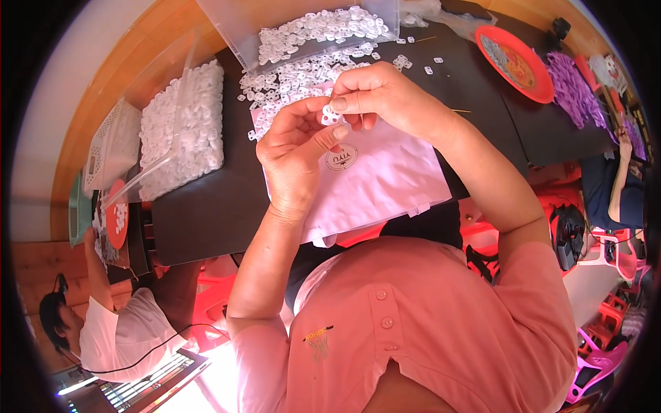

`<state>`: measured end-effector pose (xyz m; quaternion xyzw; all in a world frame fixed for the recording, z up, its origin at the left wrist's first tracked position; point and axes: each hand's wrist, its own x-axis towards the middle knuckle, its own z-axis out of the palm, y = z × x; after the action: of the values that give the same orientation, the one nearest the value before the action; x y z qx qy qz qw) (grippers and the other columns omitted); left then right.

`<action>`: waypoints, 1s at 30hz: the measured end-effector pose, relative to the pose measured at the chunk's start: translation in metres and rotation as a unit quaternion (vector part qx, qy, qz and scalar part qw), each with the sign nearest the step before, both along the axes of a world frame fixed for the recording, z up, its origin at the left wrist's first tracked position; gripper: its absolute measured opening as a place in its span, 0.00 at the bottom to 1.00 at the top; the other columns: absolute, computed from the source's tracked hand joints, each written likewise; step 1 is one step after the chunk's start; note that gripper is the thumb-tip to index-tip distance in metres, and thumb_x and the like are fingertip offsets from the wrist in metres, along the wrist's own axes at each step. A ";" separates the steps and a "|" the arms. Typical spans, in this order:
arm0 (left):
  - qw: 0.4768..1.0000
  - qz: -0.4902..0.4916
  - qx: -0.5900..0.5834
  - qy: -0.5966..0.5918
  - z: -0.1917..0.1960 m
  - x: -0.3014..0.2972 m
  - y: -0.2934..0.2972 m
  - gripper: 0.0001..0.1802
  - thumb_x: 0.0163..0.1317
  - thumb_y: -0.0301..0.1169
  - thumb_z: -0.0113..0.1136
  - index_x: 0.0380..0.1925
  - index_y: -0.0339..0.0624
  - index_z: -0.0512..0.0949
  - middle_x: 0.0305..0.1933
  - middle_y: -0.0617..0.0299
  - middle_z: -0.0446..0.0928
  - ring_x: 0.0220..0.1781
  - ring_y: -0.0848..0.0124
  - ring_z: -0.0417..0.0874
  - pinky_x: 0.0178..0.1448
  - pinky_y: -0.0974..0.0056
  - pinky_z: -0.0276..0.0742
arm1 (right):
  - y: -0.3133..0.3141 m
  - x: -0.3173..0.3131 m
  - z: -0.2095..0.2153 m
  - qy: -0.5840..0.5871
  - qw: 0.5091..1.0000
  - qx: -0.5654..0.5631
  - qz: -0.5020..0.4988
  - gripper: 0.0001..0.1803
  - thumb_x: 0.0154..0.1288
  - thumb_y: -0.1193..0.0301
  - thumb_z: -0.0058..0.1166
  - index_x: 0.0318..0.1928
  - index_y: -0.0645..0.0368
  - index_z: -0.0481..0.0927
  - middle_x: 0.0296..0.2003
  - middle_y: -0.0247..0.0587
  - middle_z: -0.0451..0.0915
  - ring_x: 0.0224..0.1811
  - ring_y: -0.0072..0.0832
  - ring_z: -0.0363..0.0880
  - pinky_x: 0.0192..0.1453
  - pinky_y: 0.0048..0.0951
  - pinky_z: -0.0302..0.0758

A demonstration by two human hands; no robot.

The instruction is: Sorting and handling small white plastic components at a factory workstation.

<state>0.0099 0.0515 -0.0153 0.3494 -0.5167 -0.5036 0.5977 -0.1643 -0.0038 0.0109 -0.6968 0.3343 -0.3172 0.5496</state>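
My left hand [297, 148] and my right hand [375, 93] meet above a pale pink cloth bag [385, 175] that lies on the black table [206, 206]. Both pinch one small white plastic piece [330, 114] between thumbs and fingertips. Just beyond the hands, a loose heap of the same white pieces [303, 72] spreads over the table. More of them fill a clear plastic bin [323, 27] at the table's far edge.
A clear tub of white pieces [186, 124] and a white basket [113, 141] stand at the left. A red plate [516, 62] and purple pieces [571, 89] lie at the right. One person sits at lower left, and another person's arm [620, 172] shows at the right.
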 end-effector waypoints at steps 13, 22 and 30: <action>0.999 -0.030 -0.005 0.024 -0.009 0.005 -0.005 0.17 0.53 0.16 0.67 0.44 0.31 0.77 0.35 0.59 0.80 0.34 0.75 0.79 0.38 0.71 0.78 | 0.003 -0.004 -0.001 -0.014 0.999 0.025 0.026 0.12 0.68 0.65 0.54 0.34 0.61 0.80 0.23 0.28 0.77 0.26 0.15 0.74 0.30 0.19 0.69; 0.999 -0.024 -0.030 0.021 -0.008 0.007 0.000 0.15 0.52 0.18 0.69 0.40 0.31 0.78 0.35 0.61 0.79 0.34 0.75 0.77 0.38 0.70 0.77 | 0.014 0.000 0.004 -0.034 0.998 0.035 0.035 0.14 0.68 0.64 0.55 0.29 0.61 0.79 0.19 0.30 0.75 0.20 0.16 0.74 0.25 0.18 0.68; 0.998 -0.025 -0.047 0.037 -0.007 0.007 0.006 0.16 0.50 0.19 0.71 0.39 0.30 0.77 0.36 0.57 0.79 0.32 0.72 0.79 0.35 0.68 0.79 | 0.019 0.000 0.004 -0.049 0.995 0.065 0.065 0.13 0.68 0.65 0.54 0.33 0.64 0.78 0.21 0.31 0.77 0.22 0.17 0.76 0.26 0.17 0.69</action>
<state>0.0167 0.0576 -0.0224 0.2892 -0.5257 -0.5064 0.6193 -0.1642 0.0151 0.0148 -0.6632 0.2811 -0.2924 0.6290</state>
